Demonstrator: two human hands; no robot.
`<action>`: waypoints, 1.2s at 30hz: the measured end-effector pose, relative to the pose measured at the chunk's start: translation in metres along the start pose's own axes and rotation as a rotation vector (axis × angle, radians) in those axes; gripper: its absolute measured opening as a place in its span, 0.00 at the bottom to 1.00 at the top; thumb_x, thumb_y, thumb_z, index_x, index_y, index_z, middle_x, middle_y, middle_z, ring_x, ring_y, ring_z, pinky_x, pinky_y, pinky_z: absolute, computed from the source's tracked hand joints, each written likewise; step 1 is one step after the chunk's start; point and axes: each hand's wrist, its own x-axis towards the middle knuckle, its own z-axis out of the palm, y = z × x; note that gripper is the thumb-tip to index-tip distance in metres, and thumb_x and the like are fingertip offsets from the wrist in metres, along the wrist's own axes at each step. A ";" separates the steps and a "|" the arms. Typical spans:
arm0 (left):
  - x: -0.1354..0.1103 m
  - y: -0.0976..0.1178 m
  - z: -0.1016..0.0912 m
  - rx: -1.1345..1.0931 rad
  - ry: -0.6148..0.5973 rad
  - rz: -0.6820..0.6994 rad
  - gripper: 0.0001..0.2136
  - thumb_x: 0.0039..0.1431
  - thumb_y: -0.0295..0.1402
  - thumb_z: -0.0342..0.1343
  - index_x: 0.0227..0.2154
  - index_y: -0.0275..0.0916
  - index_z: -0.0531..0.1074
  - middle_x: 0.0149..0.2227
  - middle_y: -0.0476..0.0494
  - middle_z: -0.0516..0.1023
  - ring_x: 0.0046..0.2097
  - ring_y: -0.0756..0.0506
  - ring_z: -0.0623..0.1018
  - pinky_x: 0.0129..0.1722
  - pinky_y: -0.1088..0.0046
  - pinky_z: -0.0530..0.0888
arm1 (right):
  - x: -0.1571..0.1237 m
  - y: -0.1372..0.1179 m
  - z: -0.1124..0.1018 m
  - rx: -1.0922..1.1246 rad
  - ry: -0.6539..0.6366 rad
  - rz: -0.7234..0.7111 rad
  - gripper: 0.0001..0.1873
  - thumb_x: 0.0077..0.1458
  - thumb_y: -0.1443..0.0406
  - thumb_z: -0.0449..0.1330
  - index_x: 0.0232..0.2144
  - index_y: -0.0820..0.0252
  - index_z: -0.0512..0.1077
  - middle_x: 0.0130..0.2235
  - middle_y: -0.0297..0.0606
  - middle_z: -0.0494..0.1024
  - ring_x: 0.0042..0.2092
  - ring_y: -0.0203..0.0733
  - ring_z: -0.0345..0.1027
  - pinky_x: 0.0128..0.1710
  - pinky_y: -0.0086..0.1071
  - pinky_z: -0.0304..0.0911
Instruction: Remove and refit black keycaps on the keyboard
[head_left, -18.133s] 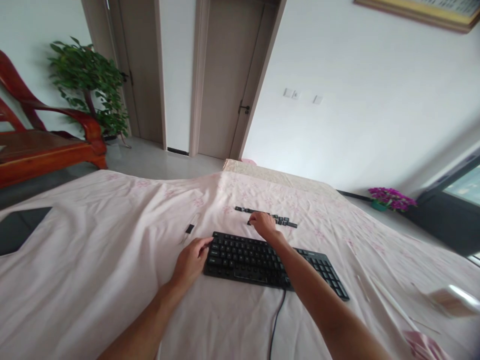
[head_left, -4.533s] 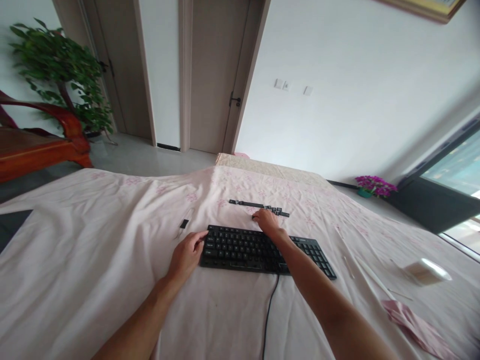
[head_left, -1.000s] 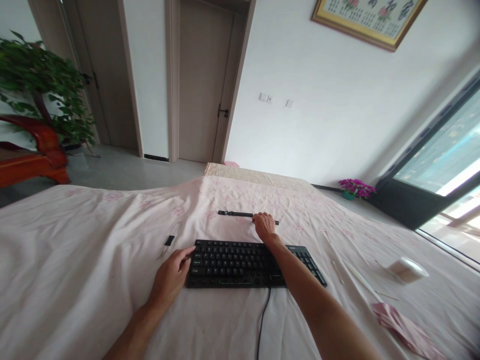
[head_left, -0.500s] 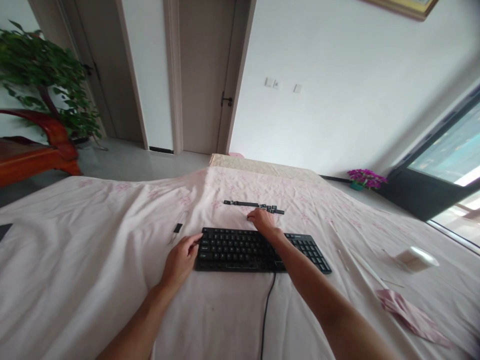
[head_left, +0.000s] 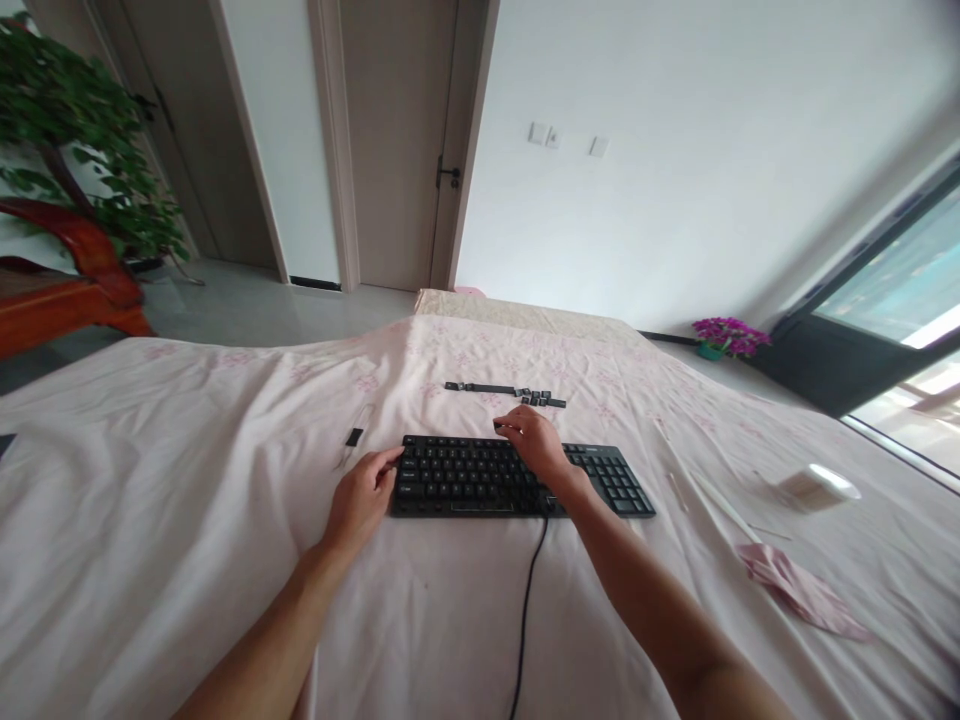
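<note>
On sheet: keyboard; left hand at its left end, right hand above its far edge. Cable in front. Loose keycaps behind. Small flat piece left. Thin sticks, tub, fabric piece right.

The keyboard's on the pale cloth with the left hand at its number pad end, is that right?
Almost: the head view shows the left hand at the end opposite the number pad. The keyboard is on the pale cloth.

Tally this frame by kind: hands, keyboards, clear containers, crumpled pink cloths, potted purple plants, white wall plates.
Left hand and right hand: 2
Keyboard: 1
Clear container: 1
Crumpled pink cloth: 1
Potted purple plant: 1
White wall plates: 3
Total: 9
</note>
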 end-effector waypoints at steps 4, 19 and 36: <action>0.000 0.000 0.000 0.003 0.000 0.004 0.17 0.58 0.30 0.46 0.49 0.43 0.71 0.47 0.46 0.77 0.46 0.47 0.77 0.49 0.70 0.72 | -0.045 -0.009 -0.005 0.124 0.081 -0.101 0.12 0.59 0.61 0.56 0.43 0.50 0.77 0.39 0.34 0.75 0.41 0.37 0.69 0.43 0.29 0.62; -0.001 0.004 -0.002 0.036 0.006 -0.008 0.17 0.57 0.30 0.47 0.48 0.43 0.72 0.47 0.48 0.78 0.45 0.47 0.77 0.48 0.69 0.72 | -0.095 -0.018 0.006 -0.199 0.076 -0.190 0.11 0.59 0.62 0.58 0.44 0.46 0.75 0.35 0.34 0.73 0.37 0.38 0.63 0.37 0.31 0.54; -0.001 0.001 0.000 0.023 0.010 0.001 0.17 0.57 0.29 0.47 0.48 0.43 0.72 0.48 0.46 0.77 0.45 0.47 0.77 0.49 0.68 0.72 | -0.100 -0.023 0.006 -0.410 0.038 -0.309 0.13 0.63 0.65 0.53 0.48 0.53 0.70 0.34 0.35 0.72 0.37 0.40 0.61 0.35 0.35 0.48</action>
